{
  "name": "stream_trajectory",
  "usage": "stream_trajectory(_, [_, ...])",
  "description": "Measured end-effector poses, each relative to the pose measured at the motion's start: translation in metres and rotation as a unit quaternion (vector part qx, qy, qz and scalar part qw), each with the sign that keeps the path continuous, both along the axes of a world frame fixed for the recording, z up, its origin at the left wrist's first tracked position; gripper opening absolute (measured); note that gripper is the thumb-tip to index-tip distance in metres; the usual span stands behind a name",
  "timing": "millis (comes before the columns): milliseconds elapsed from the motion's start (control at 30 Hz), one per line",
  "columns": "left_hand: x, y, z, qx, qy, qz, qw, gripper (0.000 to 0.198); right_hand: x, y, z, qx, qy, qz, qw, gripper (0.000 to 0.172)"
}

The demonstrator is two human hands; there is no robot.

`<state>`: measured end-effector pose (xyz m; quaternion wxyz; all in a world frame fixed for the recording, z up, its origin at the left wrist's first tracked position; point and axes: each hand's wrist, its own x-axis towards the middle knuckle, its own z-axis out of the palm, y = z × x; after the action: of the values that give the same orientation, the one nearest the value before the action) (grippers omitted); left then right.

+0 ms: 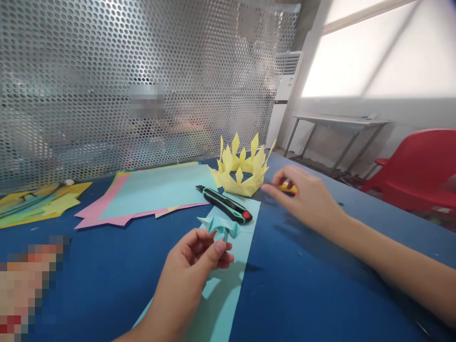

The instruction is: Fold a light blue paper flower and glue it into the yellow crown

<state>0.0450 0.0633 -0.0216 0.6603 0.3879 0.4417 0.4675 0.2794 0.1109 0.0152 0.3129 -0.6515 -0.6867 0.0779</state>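
Note:
My left hand [192, 270] pinches a small folded piece of light-blue paper [221, 227] between thumb and fingers, its pointed ends spreading above the grip. Beneath it lies a long light-blue paper strip [223, 304]. Just beyond, a black and teal utility knife [226, 205] rests on the strip with its tip to the upper left. My right hand [306, 192] is raised over the table to the right, fingers curled around a small yellow-orange object [288, 188] that is mostly hidden. Left of that hand stands a yellow folded-paper crown [244, 178] with diamond-shaped points.
Stacked light-blue and pink sheets [153, 192] lie behind my left hand. Yellow and green papers [67, 199] are at the far left of the blue table [117, 275]. A perforated metal screen [142, 61] stands behind, and a red chair [420, 166] at right.

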Motion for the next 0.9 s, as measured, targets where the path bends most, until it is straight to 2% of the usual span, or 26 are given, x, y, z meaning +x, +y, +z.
stream_trajectory(67, [0.000,0.001,-0.001,-0.003,-0.010,0.009,1.000,0.038,0.018,0.011,0.005,-0.023,-0.079,-0.110,0.991,0.034])
stream_trajectory(100, [-0.001,0.002,-0.001,-0.006,-0.013,0.012,1.000,0.039,0.026,0.015,0.006,-0.061,-0.113,-0.155,0.980,0.038])
stream_trajectory(167, [-0.001,0.002,0.000,-0.014,-0.017,0.016,1.000,0.042,0.039,0.020,0.004,-0.168,-0.160,-0.213,0.949,0.032])
stream_trajectory(267, [-0.002,0.001,0.003,-0.019,-0.025,0.018,0.999,0.044,0.050,0.024,-0.003,-0.278,-0.206,-0.250,0.904,0.028])
stream_trajectory(367, [-0.001,0.001,0.005,-0.016,-0.031,0.014,0.999,0.041,0.056,0.026,-0.007,-0.323,-0.233,-0.248,0.883,0.028])
stream_trajectory(567, [-0.003,0.000,0.003,-0.004,-0.029,0.005,1.000,0.043,0.057,0.030,-0.007,-0.331,-0.231,-0.225,0.887,0.029])
stream_trajectory(800, [-0.006,0.000,-0.001,0.011,-0.008,-0.011,1.000,0.040,0.063,0.035,-0.005,-0.294,-0.172,-0.206,0.917,0.026])
stream_trajectory(900, [-0.003,-0.002,0.001,0.020,0.006,-0.010,1.000,0.038,0.068,0.032,-0.002,-0.253,-0.135,-0.208,0.935,0.028])
